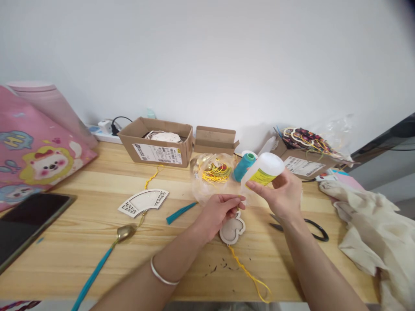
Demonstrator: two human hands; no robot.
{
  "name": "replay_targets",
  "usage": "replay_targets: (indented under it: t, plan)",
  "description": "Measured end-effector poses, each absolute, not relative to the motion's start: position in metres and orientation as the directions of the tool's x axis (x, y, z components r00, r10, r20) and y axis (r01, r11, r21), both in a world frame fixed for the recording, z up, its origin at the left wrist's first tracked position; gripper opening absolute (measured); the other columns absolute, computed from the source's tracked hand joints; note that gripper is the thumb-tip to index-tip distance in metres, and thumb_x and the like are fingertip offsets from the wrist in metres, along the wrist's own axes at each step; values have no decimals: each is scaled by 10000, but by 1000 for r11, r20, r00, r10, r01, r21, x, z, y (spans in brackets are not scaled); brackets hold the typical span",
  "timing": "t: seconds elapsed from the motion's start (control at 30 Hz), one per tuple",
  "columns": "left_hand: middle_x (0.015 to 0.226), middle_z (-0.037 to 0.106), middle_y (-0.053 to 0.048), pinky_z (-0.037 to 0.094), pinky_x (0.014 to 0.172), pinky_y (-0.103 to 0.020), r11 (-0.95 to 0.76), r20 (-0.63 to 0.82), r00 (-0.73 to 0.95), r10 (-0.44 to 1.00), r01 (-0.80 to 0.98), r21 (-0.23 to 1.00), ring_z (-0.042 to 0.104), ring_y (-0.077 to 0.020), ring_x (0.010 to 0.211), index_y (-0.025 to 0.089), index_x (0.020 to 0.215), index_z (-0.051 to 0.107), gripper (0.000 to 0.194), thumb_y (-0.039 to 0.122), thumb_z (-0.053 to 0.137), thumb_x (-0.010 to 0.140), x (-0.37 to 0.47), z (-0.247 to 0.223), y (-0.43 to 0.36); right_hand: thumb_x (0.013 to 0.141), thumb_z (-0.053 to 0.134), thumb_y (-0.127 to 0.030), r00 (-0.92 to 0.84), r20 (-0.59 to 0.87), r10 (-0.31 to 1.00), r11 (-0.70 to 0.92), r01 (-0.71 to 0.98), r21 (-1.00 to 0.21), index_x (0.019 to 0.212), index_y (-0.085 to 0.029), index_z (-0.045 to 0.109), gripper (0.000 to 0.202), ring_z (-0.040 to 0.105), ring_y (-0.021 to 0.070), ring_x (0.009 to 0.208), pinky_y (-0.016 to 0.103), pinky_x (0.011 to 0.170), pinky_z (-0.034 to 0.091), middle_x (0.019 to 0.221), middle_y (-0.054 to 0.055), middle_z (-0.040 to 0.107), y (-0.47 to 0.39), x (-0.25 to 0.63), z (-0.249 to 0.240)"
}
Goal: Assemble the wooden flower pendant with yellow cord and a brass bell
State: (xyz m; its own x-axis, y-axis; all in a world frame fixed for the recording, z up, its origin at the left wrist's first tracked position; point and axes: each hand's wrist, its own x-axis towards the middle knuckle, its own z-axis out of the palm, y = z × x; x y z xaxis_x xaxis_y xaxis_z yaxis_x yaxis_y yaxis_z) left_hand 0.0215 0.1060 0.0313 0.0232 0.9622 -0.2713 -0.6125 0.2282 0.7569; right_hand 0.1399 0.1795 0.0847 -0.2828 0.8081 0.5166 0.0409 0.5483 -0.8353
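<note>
My left hand [215,216] is closed in a pinch above a pale wooden pendant [231,231] with a wavy outline. A short bit of yellow cord shows at its fingertips, and a braided yellow cord [244,270] with a loop trails from the pendant's lower end. Tilted down towards those fingertips, a white bottle [272,163] with a yellow label is gripped by my right hand [285,194]; the bottle's tip is hard to make out. Black-handled scissors [316,230] lie partly hidden under my right wrist.
Left lie a fan-shaped wooden pendant [142,202] with a bell [126,233] and teal tassel [97,270], a loose teal tassel [181,212] and a phone [29,224]. Behind are cardboard boxes [129,140], a bag of yellow cords [197,183] and teal thread [241,168]. Cloth [369,224] lies right.
</note>
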Motion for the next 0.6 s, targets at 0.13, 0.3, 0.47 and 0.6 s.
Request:
replay_targets:
  t: [0.13, 0.3, 0.47, 0.6]
  plan:
    - [636, 590, -23, 282, 487, -193, 232, -285, 13, 958, -615, 754, 379, -30, 491, 86, 803, 689, 218, 232, 685, 641, 22, 32, 107, 518, 770, -259, -234, 500, 834, 511, -19, -860, 884, -209, 634, 393, 602, 193, 737, 333, 654, 508, 845, 23, 661, 181, 143, 86]
    - [627, 583, -23, 284, 485, -194, 242, -297, 15, 955, -620, 747, 380, -29, 490, 80, 792, 693, 230, 240, 700, 626, 22, 35, 107, 509, 775, -275, -251, 450, 857, 453, -49, -890, 875, -210, 636, 397, 611, 201, 735, 339, 646, 518, 814, 25, 667, 180, 143, 86]
    - [629, 583, -23, 280, 484, -193, 240, -294, 17, 956, -620, 747, 373, -28, 489, 79, 782, 691, 218, 236, 697, 630, 22, 34, 107, 489, 785, -275, -282, 423, 861, 425, -58, -904, 875, -207, 640, 418, 617, 208, 758, 338, 661, 520, 838, 28, 669, 180, 142, 84]
    - [624, 580, -18, 280, 487, -189, 236, -282, 26, 959, -620, 748, 375, -27, 489, 82, 788, 688, 206, 230, 685, 645, 22, 34, 107, 503, 778, -256, -269, 427, 864, 429, -51, -902, 868, -211, 645, 391, 620, 196, 741, 332, 655, 521, 850, 26, 675, 181, 141, 82]
